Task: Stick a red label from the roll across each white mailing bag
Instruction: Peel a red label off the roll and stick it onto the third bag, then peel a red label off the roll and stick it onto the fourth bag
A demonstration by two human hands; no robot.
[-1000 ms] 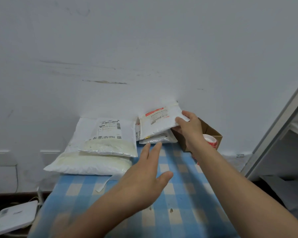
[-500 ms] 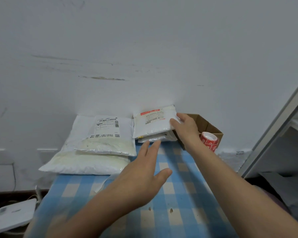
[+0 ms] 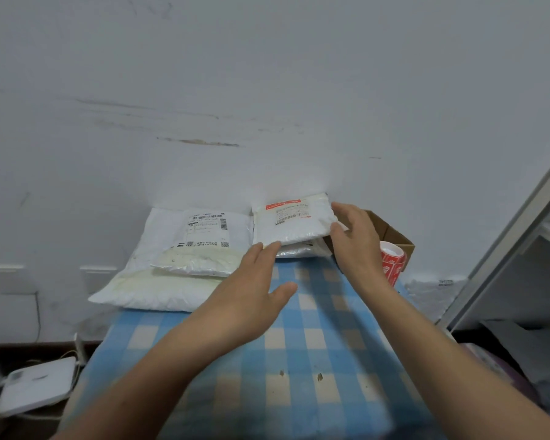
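Mailing bag (image 3: pixel 294 223) lying atop stack (image 3: pixel 299 251); right hand (image 3: pixel 356 239), fingers loosely spread, steadying 3 o'clock edge, apparently squaring it; left hand (image 3: pixel 251 290), flat-fingered, empty, touching 7 o'clock corner

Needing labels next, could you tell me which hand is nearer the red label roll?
Right. The right hand is just left of the roll; the left hand is farther left, over the cloth.
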